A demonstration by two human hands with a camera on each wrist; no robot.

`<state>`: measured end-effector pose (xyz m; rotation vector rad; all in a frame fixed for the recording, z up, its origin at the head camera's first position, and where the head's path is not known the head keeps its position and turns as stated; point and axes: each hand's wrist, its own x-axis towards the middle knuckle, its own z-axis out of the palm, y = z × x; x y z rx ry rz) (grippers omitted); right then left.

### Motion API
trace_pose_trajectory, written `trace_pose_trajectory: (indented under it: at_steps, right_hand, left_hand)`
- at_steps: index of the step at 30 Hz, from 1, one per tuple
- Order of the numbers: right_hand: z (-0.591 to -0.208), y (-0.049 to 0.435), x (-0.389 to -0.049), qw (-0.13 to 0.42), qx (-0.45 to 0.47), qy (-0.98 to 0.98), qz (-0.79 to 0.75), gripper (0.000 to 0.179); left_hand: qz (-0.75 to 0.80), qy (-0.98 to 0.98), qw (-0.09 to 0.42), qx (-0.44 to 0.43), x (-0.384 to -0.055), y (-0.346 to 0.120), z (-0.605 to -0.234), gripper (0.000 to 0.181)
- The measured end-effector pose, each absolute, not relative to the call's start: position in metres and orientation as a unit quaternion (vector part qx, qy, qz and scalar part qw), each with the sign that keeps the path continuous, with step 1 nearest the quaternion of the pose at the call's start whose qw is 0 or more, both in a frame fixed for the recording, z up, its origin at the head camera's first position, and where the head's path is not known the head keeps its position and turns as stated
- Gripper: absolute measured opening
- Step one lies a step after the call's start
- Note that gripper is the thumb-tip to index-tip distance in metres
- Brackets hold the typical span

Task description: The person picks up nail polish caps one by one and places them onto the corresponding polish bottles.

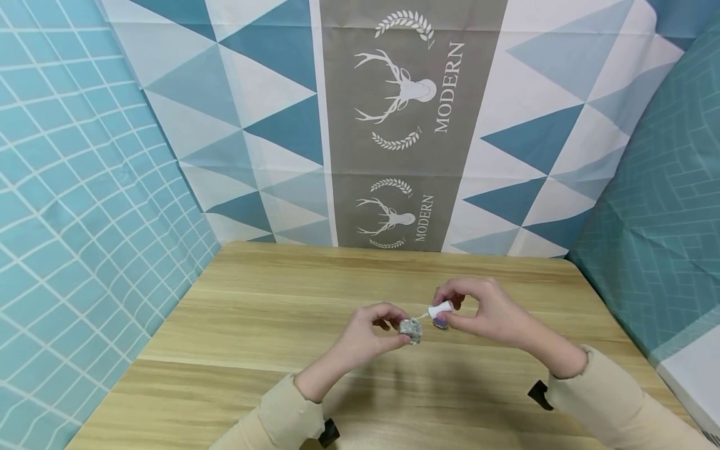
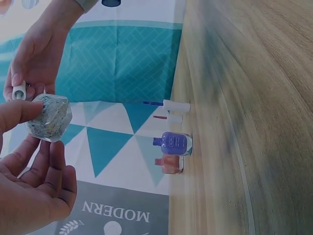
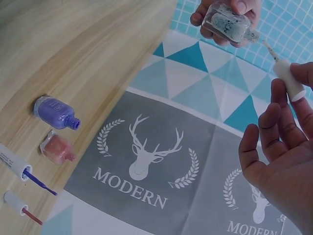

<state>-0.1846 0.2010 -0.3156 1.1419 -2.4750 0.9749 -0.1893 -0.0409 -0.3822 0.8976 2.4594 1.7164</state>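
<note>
My left hand (image 1: 368, 331) grips a clear nail polish bottle (image 3: 227, 23) with pale, dark-speckled polish, between thumb and fingers. Its uncapped neck points toward my right hand (image 1: 495, 312). There, thumb and fingers pinch a white brush cap (image 3: 289, 81). The brush (image 3: 270, 50), coated with speckled polish, is out of the bottle, its tip close to the neck. In the left wrist view, the speckled bottle (image 2: 51, 117) covers most of that brush.
On the wooden table (image 1: 270, 300) stand an uncapped purple polish bottle (image 3: 55, 111) and an uncapped coral one (image 3: 56, 148). Beside them are a white cap with a blue-purple brush (image 3: 14, 164) and another with a reddish brush (image 3: 15, 201). Patterned cloths (image 1: 270, 125) hang behind and at the sides.
</note>
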Motion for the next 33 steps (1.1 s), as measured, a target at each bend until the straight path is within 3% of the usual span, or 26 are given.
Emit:
trace_pose_trajectory:
  at_steps: [21, 33]
  right_hand:
    - [-0.313, 0.196, -0.184, 0.109, 0.403, -0.854, 0.311, 0.019]
    - [-0.320, 0.191, -0.187, 0.121, 0.426, -0.835, 0.325, 0.020]
  left_hand:
    - [0.545, 0.780, 0.001, 0.306, -0.183, -0.039, -0.375, 0.025]
    - [0.545, 0.782, 0.016, 0.302, -0.164, -0.038, -0.344, 0.025]
